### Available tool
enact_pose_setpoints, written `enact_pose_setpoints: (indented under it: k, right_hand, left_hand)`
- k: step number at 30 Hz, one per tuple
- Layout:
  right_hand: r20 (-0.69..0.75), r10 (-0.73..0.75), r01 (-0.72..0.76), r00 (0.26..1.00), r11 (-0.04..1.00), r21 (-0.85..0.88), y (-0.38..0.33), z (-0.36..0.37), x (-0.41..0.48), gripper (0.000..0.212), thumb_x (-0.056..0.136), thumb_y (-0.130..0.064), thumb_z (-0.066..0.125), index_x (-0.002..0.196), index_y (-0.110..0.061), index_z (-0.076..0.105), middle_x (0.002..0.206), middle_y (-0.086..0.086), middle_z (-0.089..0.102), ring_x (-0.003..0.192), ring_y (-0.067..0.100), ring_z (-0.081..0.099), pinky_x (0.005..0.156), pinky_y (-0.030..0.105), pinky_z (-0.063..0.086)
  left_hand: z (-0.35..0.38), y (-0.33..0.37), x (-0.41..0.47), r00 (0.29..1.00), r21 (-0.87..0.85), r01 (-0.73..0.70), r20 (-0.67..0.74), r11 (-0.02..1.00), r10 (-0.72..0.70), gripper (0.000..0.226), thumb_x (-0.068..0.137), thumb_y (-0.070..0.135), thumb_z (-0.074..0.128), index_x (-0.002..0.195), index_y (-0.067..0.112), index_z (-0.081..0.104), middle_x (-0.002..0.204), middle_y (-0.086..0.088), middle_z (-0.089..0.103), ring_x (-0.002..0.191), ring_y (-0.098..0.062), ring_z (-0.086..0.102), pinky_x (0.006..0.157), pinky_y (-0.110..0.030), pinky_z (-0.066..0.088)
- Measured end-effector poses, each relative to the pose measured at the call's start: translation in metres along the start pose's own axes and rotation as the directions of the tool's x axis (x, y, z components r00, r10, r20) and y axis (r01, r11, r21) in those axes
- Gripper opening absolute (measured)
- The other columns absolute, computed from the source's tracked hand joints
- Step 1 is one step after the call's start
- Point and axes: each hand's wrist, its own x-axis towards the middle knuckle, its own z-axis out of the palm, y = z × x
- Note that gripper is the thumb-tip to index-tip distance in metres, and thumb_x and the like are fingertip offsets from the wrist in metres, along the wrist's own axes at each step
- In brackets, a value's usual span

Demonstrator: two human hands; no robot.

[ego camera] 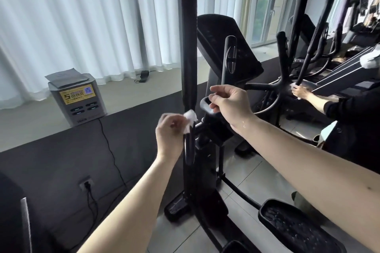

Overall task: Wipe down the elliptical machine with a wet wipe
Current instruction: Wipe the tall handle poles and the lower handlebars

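The left hand [170, 131] presses a wet wipe [190, 118] against the elliptical machine's upright bar [188, 47].

Left of the tall black pole [188, 47] is open air; right of it (very close) a screen panel [224, 41] and short handle [229, 57] block the way.

One wide-angle camera, worn on the head, is looking forward and down along both bare forearms, which are entering from the bottom edge. It is facing the elliptical machine [205, 170] at close range. The left hand [170, 135], pinching the wet wipe [190, 118], and the right hand [228, 104] are sitting near frame centre. The window ledge [127, 92] is lying beyond at left, the tiled floor [242, 181] below at right.
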Motion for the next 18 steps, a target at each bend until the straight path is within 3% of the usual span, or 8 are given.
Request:
enact_pose_setpoints:
  k: [2,5,7,9,12,14,16,18]
  right_hand:
    - [0.007,-0.010,0.010,1.000,0.999,-0.034,0.002,0.001,0.000,0.017,0.092,0.003,0.068,0.106,-0.005,0.070,0.070,0.001,0.069,0.060,0.012,0.066,0.058,0.026,0.059]
    - [0.002,-0.017,0.017,1.000,0.998,-0.056,0.005,0.003,0.000,0.017,0.092,0.002,0.068,0.107,-0.006,0.071,0.077,0.003,0.070,0.064,0.013,0.068,0.062,0.029,0.060]
    - [-0.005,-0.011,0.011,1.000,0.998,-0.064,0.009,0.005,-0.002,0.018,0.093,0.002,0.068,0.109,-0.005,0.070,0.076,0.002,0.070,0.063,0.013,0.067,0.061,0.028,0.060]
    - [-0.011,0.005,-0.005,1.000,0.998,-0.070,0.016,0.005,-0.006,0.019,0.092,0.003,0.068,0.110,-0.004,0.070,0.075,0.002,0.069,0.063,0.013,0.067,0.060,0.027,0.059]
    - [-0.009,0.058,-0.058,0.998,0.993,-0.102,0.037,0.005,-0.016,0.018,0.093,0.003,0.067,0.109,-0.005,0.070,0.078,0.006,0.070,0.066,0.015,0.068,0.060,0.026,0.058]
    - [0.029,0.113,-0.109,0.993,0.986,-0.124,0.054,0.005,-0.029,0.019,0.094,0.001,0.066,0.112,-0.005,0.070,0.086,0.008,0.072,0.072,0.017,0.070,0.064,0.027,0.060]
    - [0.118,0.196,-0.177,0.973,0.972,-0.152,0.070,0.006,-0.046,0.020,0.097,-0.002,0.065,0.116,-0.005,0.070,0.098,0.011,0.073,0.082,0.019,0.073,0.071,0.030,0.063]
    - [0.246,0.279,-0.249,0.928,0.957,-0.148,0.083,0.006,-0.064,0.019,0.100,-0.007,0.063,0.117,-0.005,0.071,0.106,0.012,0.075,0.093,0.021,0.075,0.077,0.035,0.064]
  left_hand:
    - [-0.004,0.016,0.019,0.996,-0.044,-0.055,-0.078,0.998,0.051,0.011,0.084,0.012,0.082,0.083,0.018,0.073,0.093,-0.001,0.068,0.085,-0.011,0.066,0.077,-0.022,0.052]
    - [-0.002,0.035,0.040,0.992,-0.147,-0.116,-0.076,0.982,0.105,0.015,0.086,0.013,0.079,0.085,0.024,0.069,0.096,-0.003,0.066,0.088,-0.017,0.068,0.082,-0.028,0.056]
    - [0.003,0.032,0.038,0.994,-0.115,-0.107,-0.012,0.988,0.106,0.013,0.085,0.013,0.077,0.084,0.022,0.068,0.099,-0.004,0.064,0.091,-0.015,0.067,0.082,-0.024,0.054]
    - [0.003,0.012,0.022,0.992,0.022,-0.093,0.085,0.995,0.090,0.010,0.085,0.012,0.078,0.084,0.014,0.069,0.102,-0.001,0.061,0.095,-0.004,0.062,0.080,-0.014,0.047]
    - [-0.004,-0.027,-0.013,0.983,0.034,0.037,0.181,0.999,-0.042,0.014,0.083,0.007,0.082,0.084,0.017,0.072,0.103,0.005,0.062,0.097,-0.005,0.065,0.081,-0.022,0.051]
    - [-0.010,-0.035,-0.032,0.972,0.013,0.149,0.181,0.989,-0.149,0.017,0.084,0.009,0.082,0.083,0.023,0.072,0.095,0.009,0.066,0.085,-0.002,0.066,0.076,-0.022,0.051]
    - [-0.012,-0.031,-0.044,0.956,-0.019,0.223,0.201,0.975,-0.215,0.014,0.087,0.009,0.079,0.085,0.021,0.072,0.083,0.011,0.069,0.072,0.003,0.063,0.071,-0.015,0.047]
    - [-0.015,-0.025,-0.054,0.942,-0.080,0.248,0.251,0.966,-0.221,0.010,0.089,0.009,0.077,0.090,0.018,0.073,0.081,0.011,0.072,0.074,0.000,0.066,0.071,-0.015,0.049]
